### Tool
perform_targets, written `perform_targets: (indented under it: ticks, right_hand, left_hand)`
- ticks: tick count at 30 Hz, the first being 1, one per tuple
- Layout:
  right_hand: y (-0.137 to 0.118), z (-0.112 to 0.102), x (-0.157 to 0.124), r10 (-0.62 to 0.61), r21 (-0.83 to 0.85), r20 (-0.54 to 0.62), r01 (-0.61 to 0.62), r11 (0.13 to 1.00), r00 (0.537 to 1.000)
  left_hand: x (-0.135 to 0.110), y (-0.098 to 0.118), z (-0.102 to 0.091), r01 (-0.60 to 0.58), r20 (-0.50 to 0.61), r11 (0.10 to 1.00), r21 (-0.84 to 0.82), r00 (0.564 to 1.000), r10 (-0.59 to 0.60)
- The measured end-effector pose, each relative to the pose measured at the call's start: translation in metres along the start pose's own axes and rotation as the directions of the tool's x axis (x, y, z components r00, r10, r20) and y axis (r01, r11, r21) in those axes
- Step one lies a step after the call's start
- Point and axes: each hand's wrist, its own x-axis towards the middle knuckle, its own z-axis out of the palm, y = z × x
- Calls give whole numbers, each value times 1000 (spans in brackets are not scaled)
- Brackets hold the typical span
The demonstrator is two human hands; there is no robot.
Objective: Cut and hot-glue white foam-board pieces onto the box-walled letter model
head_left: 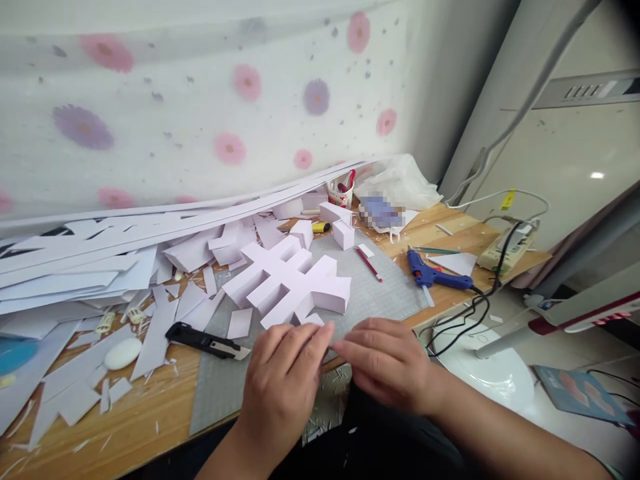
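My left hand (287,377) and my right hand (385,363) meet at the table's front edge, fingers bent and fingertips nearly touching. Both are closed in a pinch; whatever lies between them is hidden. A bit of white card (314,320) shows just behind my left fingertips, and I cannot tell whether it is held. Beyond them, a white three-dimensional card shape (295,277) with several slots and arms rests on the grey cutting mat (390,293). A black utility knife (205,340), blade out, lies left of my left hand.
White card scraps (185,303) and long strips (200,233) cover the left side. A blue glue gun (437,273), a red pencil (369,265), a yellow-handled cutter (321,228) and a cup of tools (341,191) lie around the mat. A power strip (507,247) with cables sits right.
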Motion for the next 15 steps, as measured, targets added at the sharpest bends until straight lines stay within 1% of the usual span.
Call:
perform_targets:
  ticks: [1,2,3,4,5,6,7,8,9,10,11,12,13,14,15]
  right_hand:
    - [3,-8,-3,-12,27,26,11,1000,1000]
    - [9,-17,-8,11,24,28,-11,1000,1000]
    - [19,-27,-15,65,-6,8,-64,998,998]
    - [32,-38,-26,176,-90,-25,-177,980,984]
    - [47,-50,-37,276,-235,-126,-299,925,953]
    - [63,-61,-50,377,-382,-199,-426,820,905]
    - [79,-71,-64,484,-508,-203,-514,691,851]
    - [93,-79,-76,590,-618,-174,-554,558,788]
    - [105,-84,-87,680,-697,-124,-551,458,722]
    - [114,-88,-95,729,-745,-60,-517,422,682]
    - [120,-89,-101,766,-776,-15,-490,396,643]
    - [124,-90,-105,788,-790,16,-476,387,615]
    - [125,-89,-106,802,-791,28,-477,382,597]
    - [125,-89,-106,812,-785,21,-493,375,584]
    - [124,-88,-105,817,-773,2,-517,367,577]
  left_hand:
    - [1,2,0,4,3,998,-56,1000,-4]
    - [1,4,0,20,7,993,-119,1000,-19]
    - [-1,5,0,51,17,981,-185,999,-48]
    - [-5,6,0,101,31,964,-247,995,-96]
    - [-10,7,-1,174,54,937,-302,985,-166]
    - [-16,8,0,273,89,895,-354,962,-258]
    - [-22,8,0,392,138,828,-402,920,-368]
    - [-29,9,1,519,209,728,-449,853,-479]
    - [-35,10,2,634,290,592,-498,765,-575]
    - [-40,10,4,717,370,441,-539,672,-641]
    - [-45,11,5,766,443,292,-573,589,-676]
    - [-48,11,6,784,498,161,-600,523,-691]
    - [-51,12,7,781,536,55,-622,476,-698]
    - [-52,12,8,766,559,-28,-642,442,-702]
    - [-52,13,8,743,570,-95,-662,417,-708]
